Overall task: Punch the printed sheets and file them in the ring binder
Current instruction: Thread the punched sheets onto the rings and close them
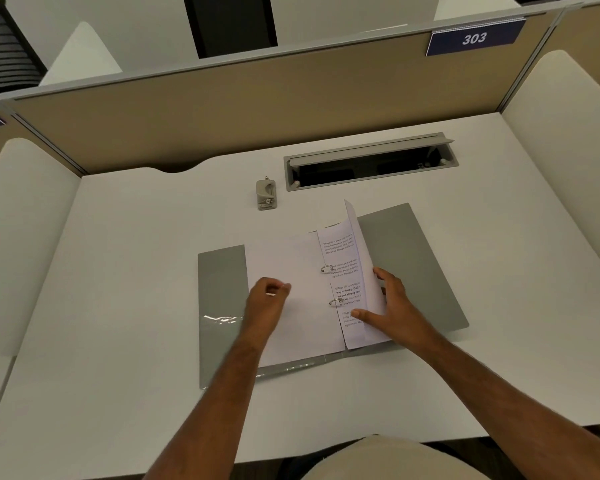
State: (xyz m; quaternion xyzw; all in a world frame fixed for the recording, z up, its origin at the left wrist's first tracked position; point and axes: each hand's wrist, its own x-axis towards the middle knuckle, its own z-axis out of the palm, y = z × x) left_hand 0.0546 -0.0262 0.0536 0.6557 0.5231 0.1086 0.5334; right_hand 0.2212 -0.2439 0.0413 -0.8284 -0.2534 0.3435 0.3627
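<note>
A grey ring binder [416,258] lies open on the white desk. White sheets [302,265] rest blank side up on its left half, threaded on two metal rings [327,269]. A printed sheet [352,268] stands half-turned over the rings, its text facing left. My right hand [388,306] grips that sheet at its near edge, thumb on the printed side, fingers behind. My left hand [265,299] rests on the blank sheets with fingers curled, holding nothing. A small grey hole punch [266,194] stands beyond the binder.
An open cable tray [371,164] is sunk into the desk at the back right. A tan partition [222,109] with a "303" label [475,38] closes the far edge. White side dividers stand left and right.
</note>
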